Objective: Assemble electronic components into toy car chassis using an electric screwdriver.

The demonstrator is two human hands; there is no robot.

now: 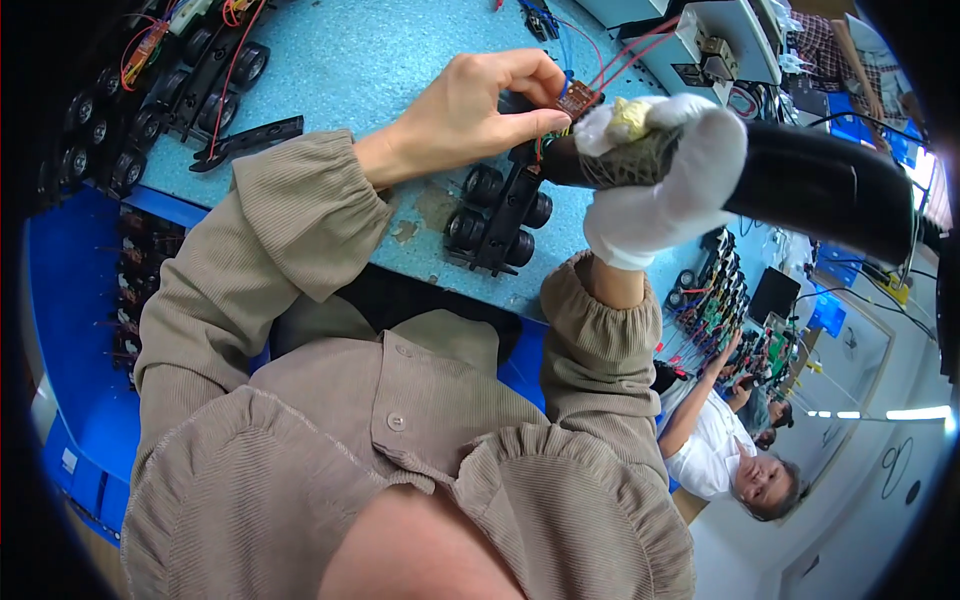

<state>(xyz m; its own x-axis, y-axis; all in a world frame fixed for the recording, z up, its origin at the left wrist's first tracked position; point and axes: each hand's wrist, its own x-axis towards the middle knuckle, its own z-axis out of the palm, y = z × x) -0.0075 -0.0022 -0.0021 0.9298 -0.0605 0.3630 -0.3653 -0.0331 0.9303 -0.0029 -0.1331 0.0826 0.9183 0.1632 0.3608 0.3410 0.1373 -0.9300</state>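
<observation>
A black toy-truck chassis with several black wheels lies on the blue worktop in front of me. At its far end, a small brown circuit board carries red and blue wires. My bare left hand is closed, thumb and forefinger pinching the board's near edge. My right hand, in a white glove with yellowish patches, wraps round a thick black hand tool. The tool's tapered end reaches the chassis near the board. Its exact kind I cannot make out, and the glove hides part of its body.
More wheeled chassis with wires stand at the left, beside a loose black strip. A white box-like device sits at the back right. Further right are a row of chassis and a person in white. A blue bin is lower left.
</observation>
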